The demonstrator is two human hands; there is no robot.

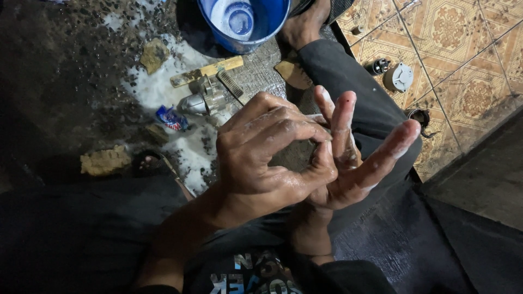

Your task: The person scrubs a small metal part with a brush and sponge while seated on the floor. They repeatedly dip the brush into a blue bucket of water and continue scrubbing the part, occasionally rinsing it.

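My left hand [267, 155] and my right hand [357, 158] are pressed together in front of me, both wet and streaked with white soap foam. The left hand's fingers curl over the right hand's palm and thumb side. The right hand's fingers are spread and point up. Neither hand holds an object. Beyond them on the wet ground lies a silver metal motor part [204, 100] with a yellow-handled brush [210, 71] beside it.
A blue bucket [272, 24] holding a small cup stands at the top. A small blue sachet [171, 118], sponge pieces [104, 161] and foam lie on the dark floor. Round metal parts [397, 77] rest on the patterned tiles at right. My foot [302, 27] reaches the bucket.
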